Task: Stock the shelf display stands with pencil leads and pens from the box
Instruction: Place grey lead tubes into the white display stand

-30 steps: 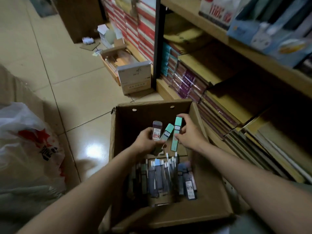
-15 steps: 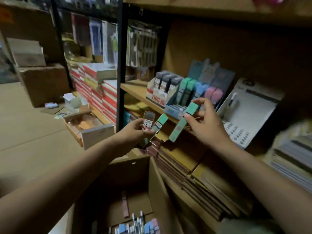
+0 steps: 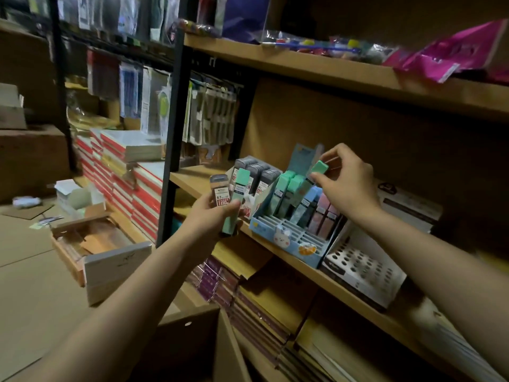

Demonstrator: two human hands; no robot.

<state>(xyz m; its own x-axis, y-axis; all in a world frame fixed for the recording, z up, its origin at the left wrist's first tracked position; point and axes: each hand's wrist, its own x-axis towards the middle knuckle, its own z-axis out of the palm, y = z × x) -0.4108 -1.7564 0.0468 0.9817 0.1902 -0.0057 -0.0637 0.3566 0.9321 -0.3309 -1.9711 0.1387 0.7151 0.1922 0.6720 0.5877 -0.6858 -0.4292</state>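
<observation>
Shelving (image 3: 316, 66) of wood on a black frame is filling the right side, with stacks of notebooks (image 3: 129, 172) sitting to its left and more lying flat on the shelf below. Near the bottom edge, the rim of a cardboard box (image 3: 192, 318) is showing between the forearms. On the middle shelf, a white stand (image 3: 363, 268) full of round holes is sitting just beside a blue display stand (image 3: 286, 238), which is holding green, blue and pink lead cases upright in its slots; a red-and-white stand (image 3: 259, 180) with grey cases is standing just left of it. The left hand (image 3: 212, 216) is gripping two cases in curled fingers in front of the shelf edge: a grey case (image 3: 219, 190) and a green case (image 3: 237, 199). The right hand (image 3: 347, 183) is pinching another green lead case (image 3: 319, 168) between thumb and fingertips, holding it tilted just above the green row in the blue stand.
</observation>
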